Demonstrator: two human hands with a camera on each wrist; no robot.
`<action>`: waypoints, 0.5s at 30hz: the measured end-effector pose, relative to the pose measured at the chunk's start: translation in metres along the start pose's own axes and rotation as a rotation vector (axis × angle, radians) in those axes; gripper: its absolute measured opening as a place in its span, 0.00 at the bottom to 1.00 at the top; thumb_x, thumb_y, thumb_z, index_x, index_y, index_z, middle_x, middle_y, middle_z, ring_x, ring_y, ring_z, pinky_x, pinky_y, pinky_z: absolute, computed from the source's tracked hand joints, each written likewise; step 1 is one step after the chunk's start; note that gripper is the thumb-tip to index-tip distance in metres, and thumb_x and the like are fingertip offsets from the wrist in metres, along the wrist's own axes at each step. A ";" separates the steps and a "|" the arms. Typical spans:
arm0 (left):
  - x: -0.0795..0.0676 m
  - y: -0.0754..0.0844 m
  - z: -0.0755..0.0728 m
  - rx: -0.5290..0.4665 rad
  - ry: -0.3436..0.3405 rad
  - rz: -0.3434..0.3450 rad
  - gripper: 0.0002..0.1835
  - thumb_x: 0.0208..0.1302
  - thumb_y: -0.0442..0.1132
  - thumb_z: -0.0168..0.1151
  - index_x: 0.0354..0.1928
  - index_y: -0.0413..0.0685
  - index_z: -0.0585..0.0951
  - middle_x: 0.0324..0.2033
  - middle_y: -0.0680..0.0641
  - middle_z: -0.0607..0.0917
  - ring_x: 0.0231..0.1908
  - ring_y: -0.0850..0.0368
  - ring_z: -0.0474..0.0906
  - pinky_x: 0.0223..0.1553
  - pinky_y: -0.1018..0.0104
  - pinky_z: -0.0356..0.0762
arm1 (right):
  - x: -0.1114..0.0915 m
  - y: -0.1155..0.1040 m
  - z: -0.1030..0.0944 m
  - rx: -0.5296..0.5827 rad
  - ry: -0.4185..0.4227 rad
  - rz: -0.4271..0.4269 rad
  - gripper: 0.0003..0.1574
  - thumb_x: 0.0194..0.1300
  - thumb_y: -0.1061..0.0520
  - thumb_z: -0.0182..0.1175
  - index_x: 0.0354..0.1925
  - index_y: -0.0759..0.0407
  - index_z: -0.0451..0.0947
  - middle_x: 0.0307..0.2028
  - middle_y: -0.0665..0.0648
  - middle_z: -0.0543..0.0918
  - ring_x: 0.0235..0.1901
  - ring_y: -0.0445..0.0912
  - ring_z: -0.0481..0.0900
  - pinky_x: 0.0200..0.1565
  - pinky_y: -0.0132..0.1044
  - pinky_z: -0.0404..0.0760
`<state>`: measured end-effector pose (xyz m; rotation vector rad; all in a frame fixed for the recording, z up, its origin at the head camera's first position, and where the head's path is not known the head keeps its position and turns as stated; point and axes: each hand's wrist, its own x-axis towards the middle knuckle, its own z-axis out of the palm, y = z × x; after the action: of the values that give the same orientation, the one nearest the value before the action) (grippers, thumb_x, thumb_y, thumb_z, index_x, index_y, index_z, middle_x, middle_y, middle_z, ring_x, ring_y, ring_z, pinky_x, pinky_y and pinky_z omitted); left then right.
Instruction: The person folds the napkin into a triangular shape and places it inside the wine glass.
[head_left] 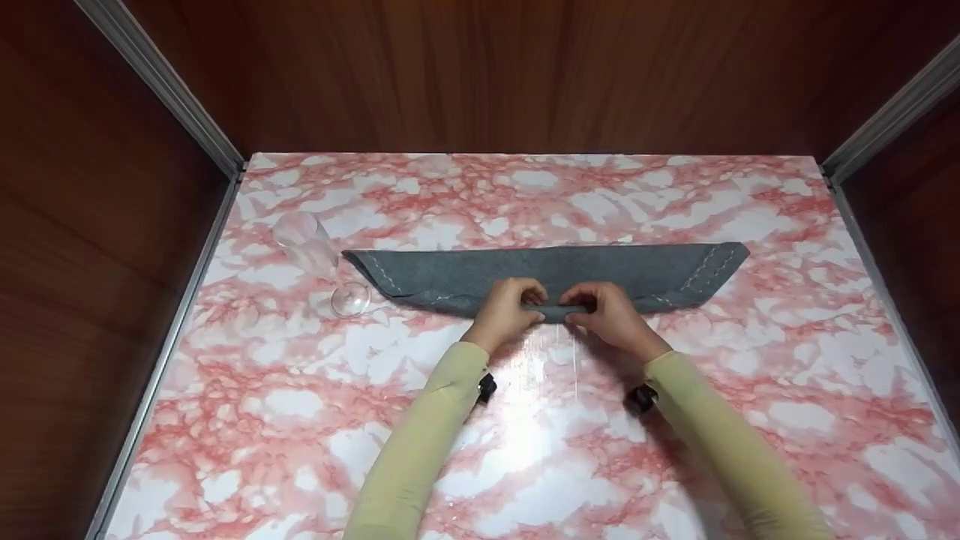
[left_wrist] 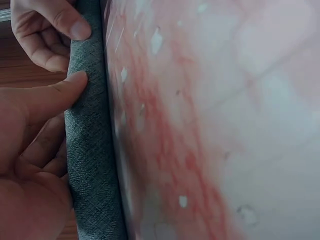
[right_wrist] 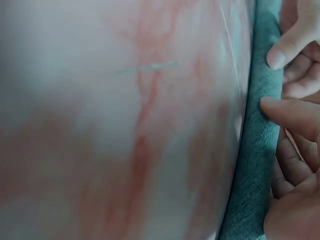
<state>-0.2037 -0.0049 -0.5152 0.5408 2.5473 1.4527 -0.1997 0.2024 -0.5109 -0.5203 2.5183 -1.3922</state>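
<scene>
A dark grey cloth point(head_left: 592, 264) with pale stitching near its ends lies across the table, its near edge rolled into a narrow tube. Both hands grip this rolled edge side by side at its middle. My left hand point(head_left: 508, 311) has its thumb on the near side of the roll and fingers curled over the far side; the left wrist view shows the thumb pressed on the woven roll point(left_wrist: 92, 150). Likewise my right hand point(head_left: 609, 315) pinches the roll, with its thumb point(right_wrist: 287, 112) against the fabric in the right wrist view.
Left of the cloth, a clear stemmed glass point(head_left: 306, 244) lies on its side, its round foot near the cloth's left corner. The table point(head_left: 300, 450) has a red and white marbled cover. Dark wooden panels point(head_left: 480, 75) stand at the back and both sides.
</scene>
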 end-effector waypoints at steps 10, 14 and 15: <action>-0.005 0.005 0.006 -0.065 0.030 0.023 0.15 0.51 0.25 0.71 0.42 0.42 0.84 0.38 0.51 0.85 0.41 0.61 0.80 0.44 0.74 0.75 | 0.006 -0.006 -0.008 0.056 -0.093 0.024 0.15 0.59 0.69 0.65 0.46 0.64 0.80 0.40 0.61 0.83 0.41 0.53 0.80 0.37 0.34 0.78; -0.004 0.001 0.006 -0.049 0.056 0.014 0.13 0.50 0.26 0.72 0.39 0.43 0.84 0.35 0.51 0.85 0.37 0.61 0.79 0.41 0.73 0.75 | 0.003 -0.023 -0.011 0.052 -0.113 0.021 0.15 0.58 0.72 0.64 0.45 0.71 0.79 0.39 0.68 0.82 0.39 0.59 0.79 0.37 0.37 0.77; -0.003 0.000 0.006 -0.056 0.056 0.012 0.13 0.50 0.26 0.72 0.39 0.43 0.84 0.35 0.51 0.85 0.37 0.61 0.79 0.41 0.73 0.76 | 0.001 -0.028 -0.012 0.053 -0.111 0.016 0.14 0.58 0.73 0.63 0.45 0.73 0.79 0.39 0.69 0.82 0.39 0.60 0.79 0.37 0.38 0.77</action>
<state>-0.1990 -0.0016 -0.5183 0.5156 2.5407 1.5595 -0.1995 0.1972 -0.4806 -0.5505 2.3870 -1.3809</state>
